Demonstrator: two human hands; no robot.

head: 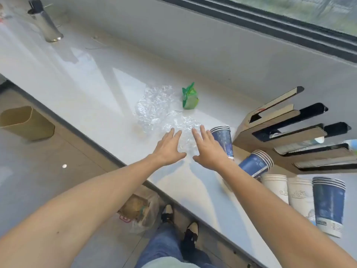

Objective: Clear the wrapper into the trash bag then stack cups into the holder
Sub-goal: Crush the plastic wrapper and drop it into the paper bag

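We stood at the white counter (81, 78). The wooden holder (286, 140) sat at three o'clock, its slots pointing right. The clear wrapper (154, 105) lay crumpled mid-counter, a small green packet (189, 97) just beside it at one o'clock. Blue and white cups (326, 202) stood near the holder at four o'clock. The trash bag (139, 213) sat on the floor at six o'clock. Our left hand (169, 149) and right hand (209, 149) hovered flat over the wrapper's near edge, fingers spread, gripping nothing.
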